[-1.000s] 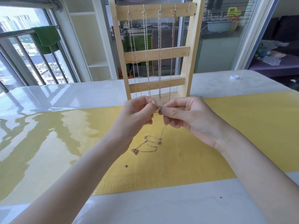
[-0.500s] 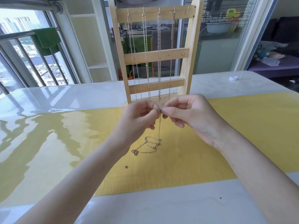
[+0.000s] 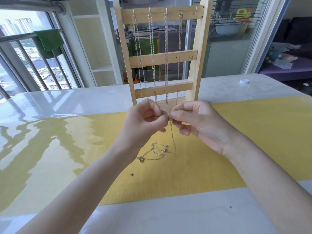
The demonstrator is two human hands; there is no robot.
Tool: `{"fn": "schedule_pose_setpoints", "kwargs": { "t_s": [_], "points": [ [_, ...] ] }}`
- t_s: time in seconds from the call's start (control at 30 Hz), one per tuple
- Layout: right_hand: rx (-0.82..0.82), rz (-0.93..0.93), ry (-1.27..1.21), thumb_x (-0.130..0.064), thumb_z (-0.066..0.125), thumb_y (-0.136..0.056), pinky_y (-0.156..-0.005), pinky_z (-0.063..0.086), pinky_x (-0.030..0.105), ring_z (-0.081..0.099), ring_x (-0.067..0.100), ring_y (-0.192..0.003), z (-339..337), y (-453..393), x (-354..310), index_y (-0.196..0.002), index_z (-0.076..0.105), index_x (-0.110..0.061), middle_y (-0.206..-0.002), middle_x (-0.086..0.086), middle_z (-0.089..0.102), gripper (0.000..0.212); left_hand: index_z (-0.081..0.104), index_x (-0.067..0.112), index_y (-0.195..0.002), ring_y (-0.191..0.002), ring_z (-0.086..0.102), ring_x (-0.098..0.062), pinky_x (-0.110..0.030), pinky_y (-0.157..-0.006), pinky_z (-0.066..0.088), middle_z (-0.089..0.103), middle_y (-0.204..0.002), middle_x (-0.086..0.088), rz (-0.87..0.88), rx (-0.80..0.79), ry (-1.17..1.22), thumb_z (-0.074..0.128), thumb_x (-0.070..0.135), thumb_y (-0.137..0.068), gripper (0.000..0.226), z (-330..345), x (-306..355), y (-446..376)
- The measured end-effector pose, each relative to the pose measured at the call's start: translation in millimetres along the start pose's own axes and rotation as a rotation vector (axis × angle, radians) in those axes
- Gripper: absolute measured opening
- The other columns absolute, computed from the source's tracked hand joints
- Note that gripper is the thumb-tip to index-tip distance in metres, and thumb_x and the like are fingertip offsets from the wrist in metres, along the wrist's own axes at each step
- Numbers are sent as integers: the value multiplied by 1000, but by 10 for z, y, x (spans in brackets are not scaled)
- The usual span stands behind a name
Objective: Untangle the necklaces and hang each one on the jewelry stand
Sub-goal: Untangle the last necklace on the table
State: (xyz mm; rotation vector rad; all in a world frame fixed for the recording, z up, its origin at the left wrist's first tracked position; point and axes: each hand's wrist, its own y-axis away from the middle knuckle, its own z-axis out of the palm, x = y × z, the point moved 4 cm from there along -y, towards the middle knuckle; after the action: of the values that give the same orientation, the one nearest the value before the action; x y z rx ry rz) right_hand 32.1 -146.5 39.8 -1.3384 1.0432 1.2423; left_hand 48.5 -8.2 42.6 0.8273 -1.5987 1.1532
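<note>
Hands meet just in front of the stand (image 3: 199, 53) base, above the yellow mat (image 3: 244, 141). Left hand (image 3: 143, 122) curled, thumb and forefinger pinching the top end of the chain (image 3: 173, 137); right hand (image 3: 194, 119) curled too, fingertips pinching the same end from the other side, at the clasp. Chain drops from the pinch to the mat, rest of it lies in a loose tangle (image 3: 155, 152) on the mat just below the hands, near the left wrist. Four necklaces (image 3: 166, 56) hang from the top-rail hooks, fifth hook (image 3: 196, 10) at the right end bare. Hanging chain ends sit right behind the knuckles, near touching, can't tell if they do. Stand is upright at the far edge of the mat on the white surface (image 3: 67, 98). Open mat to the right of the right hand and wide glossy room to the left; front strip of surface under the forearms. Small white cap (image 3: 244, 81) far right, well apart. Dark speck (image 3: 131, 174) on the mat nearer the front, another speck (image 3: 230, 207) on the white strip. Vs half a second ago: pinch point about the same place, grip unchanged on both hands, hanging run of chain now bows a little right before reaching the mat, tangle looks the same shape and spot, stand and hung necklaces unchanged
</note>
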Motion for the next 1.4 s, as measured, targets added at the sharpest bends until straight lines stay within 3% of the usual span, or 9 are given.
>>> {"fn": "schedule_pose_setpoints", "kwargs": {
  "t_s": [0.13, 0.27, 0.43, 0.63, 0.77, 0.87, 1.13, 1.27, 1.4],
  "points": [
    [118, -120, 175, -10, 71, -81, -49, 39, 19, 41, 15, -49, -57, -2, -72, -73, 65, -6, -60, 1, 58, 11, 44, 14, -78, -63, 53, -10, -20, -58, 48, 57, -63, 5, -119, 40, 129, 57, -6, -87, 26, -21, -55, -4],
    [71, -194, 304, -7, 73, -79, -53, 44, 19, 48, 10, -49, 7, 20, -153, -76, 71, -6, -66, 7, 65, 4, 44, 16, -78, -65, 54, -8, -20, -58, 47, 53, -64, 4, -162, 84, 122, 57, -5, -87, 27, -43, -95, -11],
    [82, -215, 473, -5, 76, -76, -54, 46, 16, 55, 4, -55, 32, -3, -149, -70, 71, -17, -62, -3, 65, 14, 46, 15, -77, -57, 48, -11, -20, -57, 46, 49, -63, 0, -174, 74, 89, 59, -6, -85, 26, -46, -106, -12],
    [92, -215, 574, -1, 71, -73, -55, 45, 15, 48, 1, -51, 28, 3, -125, -62, 65, -19, -55, -11, 56, 22, 45, 12, -78, -50, 45, -10, -22, -55, 41, 52, -51, 10, -88, 27, -79, 61, -10, -78, 27, -12, -65, -10],
    [38, -182, 594, -1, 69, -73, -54, 41, 11, 47, -1, -50, 48, 0, -114, -61, 63, -18, -54, -11, 55, 22, 48, 14, -77, -56, 44, -10, -19, -54, 41, 52, -57, 11, 9, 8, -199, 59, 9, -63, 18, -3, -46, -5],
    [38, -185, 688, -3, 70, -72, -52, 39, 10, 49, -2, -48, 56, 7, -112, -59, 61, -20, -52, -13, 53, 23, 59, 15, -77, -61, 53, -11, -24, -61, 48, 59, -65, 7, 106, 10, -407, 64, 6, -70, 12, 7, -25, 7],
    [-12, -218, 1102, -14, 61, -79, -52, 35, 15, 45, 5, -60, 132, 10, -55, -71, 56, -17, -61, -11, 50, 10, 69, 13, -66, -50, 63, -4, -11, -52, 47, 67, -56, 1, 31, -2, -610, 64, 4, -73, 13, 5, -91, 38],
    [-56, -340, 1187, -12, 58, -83, -57, 32, 21, 40, 14, -69, 173, 23, -66, -74, 47, -14, -67, -11, 39, 14, 61, 11, -60, -46, 54, -8, -24, -51, 52, 56, -52, 1, -148, -21, -418, 62, 6, -74, 15, -18, -162, 25],
    [-78, -502, 1131, -8, 58, -78, -58, 31, 24, 34, 12, -67, 191, 30, -57, -71, 43, -14, -65, -13, 35, 18, 48, 14, -61, -48, 37, -7, -16, -45, 39, 42, -54, 7, -438, -58, -115, 55, 5, -83, 25, -38, -270, 30]
  ]
}}
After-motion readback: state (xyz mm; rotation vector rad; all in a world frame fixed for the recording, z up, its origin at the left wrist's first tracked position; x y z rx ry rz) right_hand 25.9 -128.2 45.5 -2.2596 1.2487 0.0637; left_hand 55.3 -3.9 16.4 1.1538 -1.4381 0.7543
